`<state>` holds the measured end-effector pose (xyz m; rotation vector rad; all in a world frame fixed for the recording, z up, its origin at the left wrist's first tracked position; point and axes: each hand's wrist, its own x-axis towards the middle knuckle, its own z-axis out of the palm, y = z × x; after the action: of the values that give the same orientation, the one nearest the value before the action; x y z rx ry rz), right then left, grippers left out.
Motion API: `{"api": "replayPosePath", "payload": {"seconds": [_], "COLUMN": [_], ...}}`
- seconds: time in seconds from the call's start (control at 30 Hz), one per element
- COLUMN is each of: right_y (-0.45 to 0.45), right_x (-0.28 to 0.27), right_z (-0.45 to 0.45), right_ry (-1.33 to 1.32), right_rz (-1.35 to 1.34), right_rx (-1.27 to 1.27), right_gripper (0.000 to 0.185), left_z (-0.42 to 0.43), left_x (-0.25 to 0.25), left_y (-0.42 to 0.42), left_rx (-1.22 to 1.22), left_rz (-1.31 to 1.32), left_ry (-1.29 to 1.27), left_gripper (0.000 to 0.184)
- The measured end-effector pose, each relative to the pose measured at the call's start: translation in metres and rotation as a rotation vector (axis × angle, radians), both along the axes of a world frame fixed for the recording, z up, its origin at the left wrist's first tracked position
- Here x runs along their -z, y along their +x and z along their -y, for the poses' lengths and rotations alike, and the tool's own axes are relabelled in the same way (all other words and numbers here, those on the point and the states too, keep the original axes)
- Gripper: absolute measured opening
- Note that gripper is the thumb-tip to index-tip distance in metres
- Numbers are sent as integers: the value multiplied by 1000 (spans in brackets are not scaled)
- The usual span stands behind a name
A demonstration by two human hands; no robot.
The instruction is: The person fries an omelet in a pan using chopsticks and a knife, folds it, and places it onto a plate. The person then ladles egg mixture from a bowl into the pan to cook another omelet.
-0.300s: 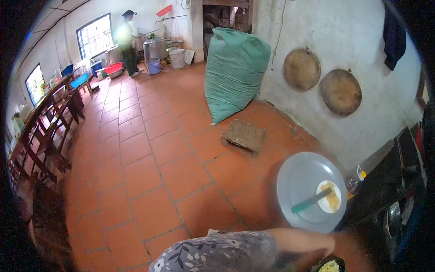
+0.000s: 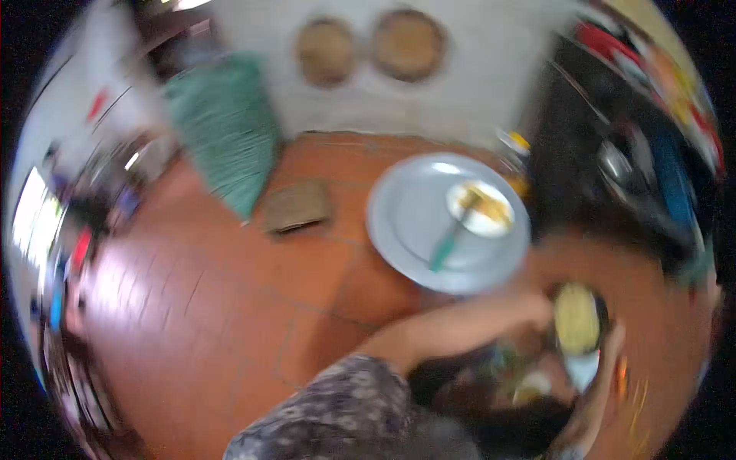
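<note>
the dark pan (image 2: 604, 313) sits lower right in the frame, its yellow food (image 2: 576, 319) lying lengthwise nearly top to bottom. left hand (image 2: 541, 310) and right hand (image 2: 615, 338) flank it; i cannot tell whether they pinch.

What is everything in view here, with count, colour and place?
Dark pan: 1, black, between the hands
Food in the pan: 1 mass, yellow, inside it
Large tray: 1, grey, beyond the left forearm
Plate: 1, white, on the tray
Food on the plate: uncounted, yellow-brown
Utensil: 1, green-handled, across plate and tray
Bottle: 1, yellow-capped, behind the tray
Flat block: 1, brown, on the floor
Sack: 1, green, left of the block
Round discs: 2, brown, on the wall
Wall: white, behind
Floor: tiled, orange-red
Far-left items: too blurred to count
Sleeve: patterned grey, left arm
Left hand: 1, pan's left side
Right hand: 1, pan's right side
</note>
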<state>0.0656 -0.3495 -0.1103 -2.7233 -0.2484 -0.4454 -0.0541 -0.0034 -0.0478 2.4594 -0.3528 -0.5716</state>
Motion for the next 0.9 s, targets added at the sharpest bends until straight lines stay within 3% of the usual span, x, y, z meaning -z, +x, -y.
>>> {"api": "replayPosePath", "payload": {"seconds": [0.03, 0.07, 0.1, 0.13, 0.17, 0.2, 0.27, 0.33, 0.37, 0.4, 0.43, 0.47, 0.5, 0.53, 0.57, 0.6, 0.7, 0.73, 0.83, 0.9], "right_y": [6, -31, -40, -60, -62, -77, -88, -94, -92, -98, -97, -107, -89, -71, -82, -92, -113, -103, -111, -104], "right_x": [1, -57, -63, -108, -103, -104, -106, -107, -87, -101, -86, -101, -63, -26, -33, -44, -102, -83, -110, -108], "right_z": [13, -15, -9, -8, 0, -1, 14, 32, 41, 32, 40, 31, 55, 83, 72, 53, 24, 36, 31, 40], "right_ry": [-16, -73, -17, 52, -59, 162, 278, 516, 612, 703, 765, 538, 796, 742, 935, 1022, 1288, 1115, 1250, 1027], "right_rz": [40, 13, 182, 118, -32, 35, 156, 101, 96, 1, 105, 79, 203, 55, 285, 341, 313, 378, 288, 471], "right_rx": [-12, 22, 58, 72, 198, 182, 329, 347, 385, 424, 408, 517, 590, 663, 535, 527, 642, 670, 717, 798], "right_gripper": [13, 17, 19, 20, 21, 22, 26, 26, 25, 22, 19, 19, 13, 7, 6, 9, 11, 13, 17, 22], "left_z": [-15, -5, 10, 25, 22, 21, 31, 46, 38, 41, 47, 55, 69, 74, 81, 81, 105, 112, 131, 130], "left_x": [-120, -128, -91, -116, -138, -160, -166, -178, -144, -140, -141, -142, -151, -152, -150, -145, -147, -147, -148, -158], "left_y": [-50, -53, -47, -58, -69, -79, -98, -112, -118, -119, -118, -114, -110, -108, -103, -99, -79, -72, -66, -73], "left_rx": [296, 315, 335, 335, 510, 560, 634, 807, 836, 873, 932, 995, 1055, 1093, 1110, 1176, 1355, 1394, 1372, 1291], "left_rz": [37, -13, 102, 43, -41, 73, 194, 143, 357, 372, 396, 294, 203, 279, 357, 278, 153, 99, 65, 93], "left_ry": [229, 215, 178, 265, 209, 95, 46, 49, -180, -216, -278, -154, -19, -66, -113, -39, 43, 38, 19, -30], "left_gripper": [21, 20, 21, 23, 23, 24, 26, 31, 33, 34, 36, 35, 35, 34, 33, 32, 31, 31, 26, 27]}}
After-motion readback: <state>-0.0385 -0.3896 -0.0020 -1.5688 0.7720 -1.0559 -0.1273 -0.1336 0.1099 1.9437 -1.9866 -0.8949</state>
